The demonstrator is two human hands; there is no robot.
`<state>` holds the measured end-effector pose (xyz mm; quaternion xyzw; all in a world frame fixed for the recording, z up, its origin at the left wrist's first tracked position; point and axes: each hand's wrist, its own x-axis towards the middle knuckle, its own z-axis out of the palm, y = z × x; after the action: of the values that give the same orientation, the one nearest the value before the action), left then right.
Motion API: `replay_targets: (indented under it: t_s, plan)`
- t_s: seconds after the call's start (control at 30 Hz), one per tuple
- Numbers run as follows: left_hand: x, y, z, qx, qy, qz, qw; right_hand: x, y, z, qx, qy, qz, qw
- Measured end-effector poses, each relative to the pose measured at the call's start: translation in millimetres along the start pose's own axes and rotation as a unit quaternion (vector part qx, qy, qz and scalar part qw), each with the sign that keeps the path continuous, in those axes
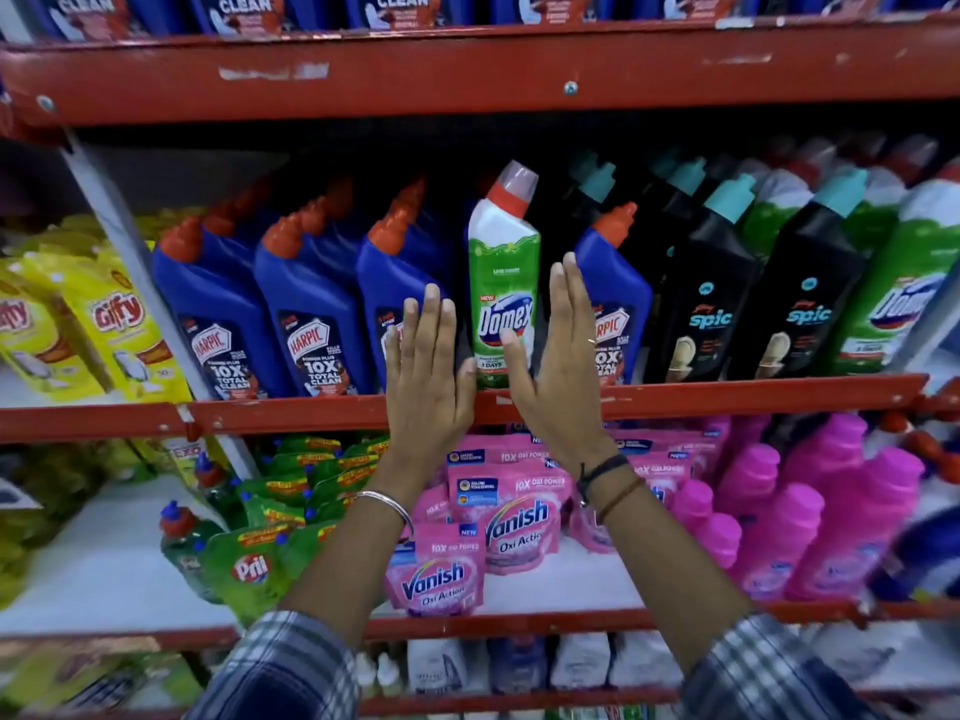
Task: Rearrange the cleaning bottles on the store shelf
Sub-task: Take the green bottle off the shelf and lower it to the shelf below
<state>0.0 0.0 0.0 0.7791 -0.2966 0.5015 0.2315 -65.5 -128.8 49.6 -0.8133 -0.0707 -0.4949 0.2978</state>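
Both flat hands, left hand [426,376] and right hand [558,356], fingers together and gripping nothing, are flanking the Domex bottle [504,283] above the shelf edge [291,415].

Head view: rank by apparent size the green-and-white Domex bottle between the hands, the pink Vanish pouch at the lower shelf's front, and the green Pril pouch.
1. Green-and-white Domex bottle, clearly the tallest.
2. and 3. Pink Vanish pouch and green Pril pouch look about alike; overlap and blur hide the Pril pouch's edges, so I won't rank them.
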Motion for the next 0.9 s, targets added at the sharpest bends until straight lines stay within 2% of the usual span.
replay_targets:
  t_s: [0.13, 0.27, 0.37, 0.6, 0.77, 0.9]
  plan:
    - [6, -25, 21, 0.049, 0.006, -0.034, 0.998, 30, -10, 24, 0.002, -0.027, 0.082, 0.996]
    - [-2, -38, 40, 0.099, 0.027, 0.000, 0.995, 46, -8, 40, -0.097, -0.020, 0.132, 0.986]
    - [-5, -43, 47, 0.125, 0.045, 0.017, 0.991, 49, -2, 43, -0.113, -0.015, 0.154, 0.982]
    - [-6, -44, 50, 0.146, 0.060, 0.025, 0.987, 46, -5, 25, 0.023, 0.027, 0.192, 0.981]
    - [-8, -43, 49, 0.159, 0.051, 0.028, 0.986, 36, -17, -6, 0.112, 0.094, 0.152, 0.977]
    - [-10, -43, 49, 0.170, 0.045, 0.034, 0.984, 15, -15, -30, 0.127, 0.087, 0.175, 0.973]
